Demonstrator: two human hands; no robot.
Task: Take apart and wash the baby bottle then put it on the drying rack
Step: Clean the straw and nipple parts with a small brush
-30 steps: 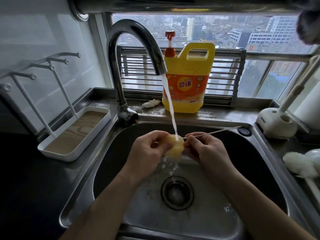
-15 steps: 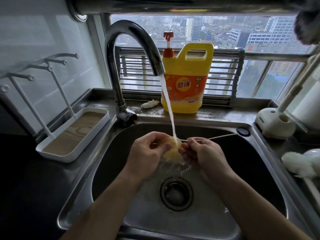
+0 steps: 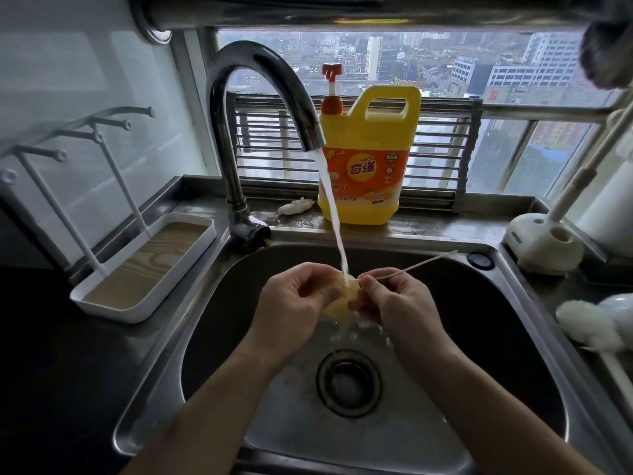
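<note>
**Rinsing the teat under the tap**

One teat (image 3: pixel 343 297), yellowish and translucent (I take it for the bottle's), sits below the tap (image 3: pixel 263 73), right in the stream (image 3: pixel 334 207).

- **Left hand** (image 3: pixel 294 303): fingers curled round the teat, thumb across its front.
- **Right hand** (image 3: pixel 397 303): pinches one thin pale rod (image 3: pixel 428 262) between thumb and forefinger. Whether the rod's tip goes into the teat or behind it, I cannot tell.

Handling, judged:
- The teat looks light, soft and squashy, and slick when wet. Hold it by the thicker base rim, not the tip.
- The rod looks bendy, so grip it close to the teat.

Counts:
- two hands, one teat, one rod
- one rack (image 3: pixel 147 269) left of the tap, five knobbed pegs showing
- one jug (image 3: pixel 368 166) behind the tap
- no other bottle parts in view
</note>
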